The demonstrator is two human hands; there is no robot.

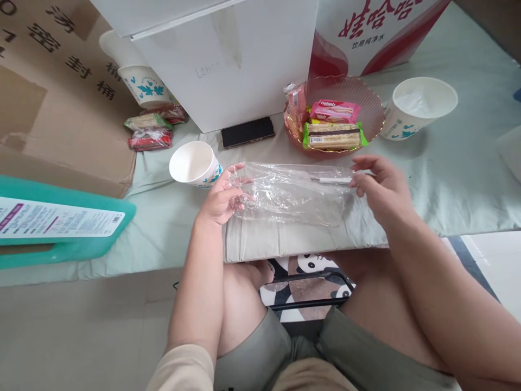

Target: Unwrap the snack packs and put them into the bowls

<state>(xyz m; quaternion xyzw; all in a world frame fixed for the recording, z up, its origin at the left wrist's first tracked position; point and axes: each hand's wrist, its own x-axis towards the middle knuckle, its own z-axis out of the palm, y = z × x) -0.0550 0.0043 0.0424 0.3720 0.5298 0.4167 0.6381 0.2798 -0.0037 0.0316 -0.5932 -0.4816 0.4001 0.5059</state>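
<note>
A clear plastic bag [288, 198] stretches between my hands above the table's front edge. My left hand [223, 198] grips its left end, fingers partly seen through the film. At the bag's right side, my right hand [380, 184] pinches a slim white-handled tool [336, 180] with a thin greyish tip pointing left. The tip overlaps the bag; whether it is inside or behind the film I cannot tell. Close beyond my left hand stands a paper cup [193, 163] with blue leaf prints. A pink ribbed bowl [295, 138] holding wrapped wafers [334, 136] sits beyond the bag.
A dark phone [248, 132] lies against a white box [240, 60]. Another paper cup [421, 103] with crumpled plastic stands right of the bowl. At left are wrapped snacks [150, 138], a cardboard box [52, 119] and a green jug [93, 247]. A red-and-white carton [374, 38] stands behind.
</note>
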